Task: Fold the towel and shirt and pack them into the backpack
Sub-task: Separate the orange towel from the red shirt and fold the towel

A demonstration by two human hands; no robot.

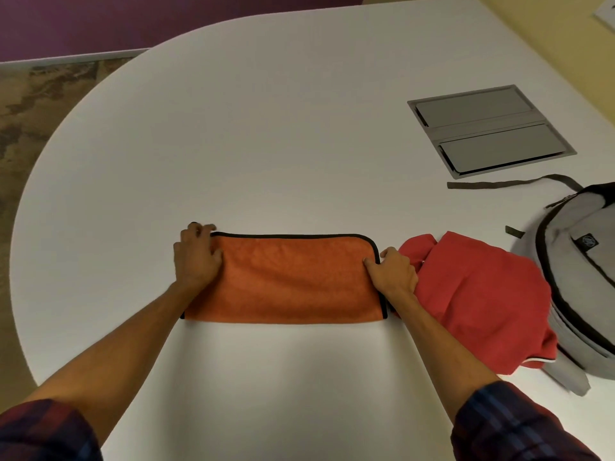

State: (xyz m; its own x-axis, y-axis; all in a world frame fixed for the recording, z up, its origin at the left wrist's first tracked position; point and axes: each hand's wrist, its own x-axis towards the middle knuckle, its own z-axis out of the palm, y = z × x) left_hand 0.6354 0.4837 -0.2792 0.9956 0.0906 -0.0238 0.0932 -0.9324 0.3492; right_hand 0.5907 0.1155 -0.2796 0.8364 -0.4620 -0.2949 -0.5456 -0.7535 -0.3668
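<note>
On the white table (266, 128) I've got the grey backpack (579, 287) at the right, nothing visibly packed, red shirt (479, 294) bunched against it. Orange towel (286, 281) lies centre, folded once. Left hand (196, 257) presses flat, right hand (394, 271) pinches its edge; I'd line up the black-trimmed corners before creasing.
</note>
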